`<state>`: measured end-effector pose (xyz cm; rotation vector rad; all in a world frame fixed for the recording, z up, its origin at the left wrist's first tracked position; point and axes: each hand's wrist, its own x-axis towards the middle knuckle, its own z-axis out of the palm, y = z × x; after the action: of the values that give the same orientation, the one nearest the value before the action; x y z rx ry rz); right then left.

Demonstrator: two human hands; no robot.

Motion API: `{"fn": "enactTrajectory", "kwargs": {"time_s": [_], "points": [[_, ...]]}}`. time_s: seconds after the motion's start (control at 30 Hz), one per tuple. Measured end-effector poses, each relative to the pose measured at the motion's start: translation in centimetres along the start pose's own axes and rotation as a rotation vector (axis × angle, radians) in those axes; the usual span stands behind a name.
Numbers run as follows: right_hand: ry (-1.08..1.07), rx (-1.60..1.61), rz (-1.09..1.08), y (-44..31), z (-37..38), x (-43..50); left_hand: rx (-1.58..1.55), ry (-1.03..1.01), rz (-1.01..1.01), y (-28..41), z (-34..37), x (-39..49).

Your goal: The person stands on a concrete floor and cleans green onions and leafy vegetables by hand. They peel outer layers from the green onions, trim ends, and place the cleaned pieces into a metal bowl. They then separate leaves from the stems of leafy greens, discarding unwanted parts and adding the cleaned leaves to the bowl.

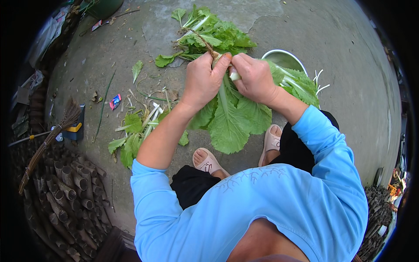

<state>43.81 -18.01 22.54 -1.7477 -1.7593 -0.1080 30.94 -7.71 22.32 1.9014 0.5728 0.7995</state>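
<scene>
My left hand (202,78) grips the root end of a leafy green cabbage plant (228,121), its thin brown root (203,40) pointing up and away. Close against it, my right hand (253,77) is closed on a pale leaf stalk (234,74) at the plant's base. Broad leaves hang down between my forearms, above my feet. Beyond my hands a heap of similar whole greens (216,32) lies on the concrete. To the right stands a metal basin (284,58) with leaves (296,80) in it, partly hidden by my right hand and arm.
Trimmed leaves and stalks (134,140) lie on the concrete floor (347,91) at the left, near a small wrapper (115,102). A twig broom (49,144) and a dustpan (74,129) stand farther left. Stacked firewood (68,196) fills the lower left. A green tub (103,7) is at the top left.
</scene>
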Motion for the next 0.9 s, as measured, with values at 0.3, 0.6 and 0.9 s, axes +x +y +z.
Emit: {"fn": "enactTrajectory", "kwargs": {"time_s": [0.3,0.6,0.9], "points": [[-0.024,0.89,0.831,2.0,-0.8,1.2,-0.332,0.079,-0.016,-0.4,0.3,0.7],[-0.304,0.931,0.587,0.4,-1.8,1.6,-0.158,0.007,0.189,-2.2,-0.7,2.1],[-0.196,0.232,0.159,0.6,-1.5,0.9,-0.268,-0.342,-0.076,-1.3,-2.4,0.7]]}}
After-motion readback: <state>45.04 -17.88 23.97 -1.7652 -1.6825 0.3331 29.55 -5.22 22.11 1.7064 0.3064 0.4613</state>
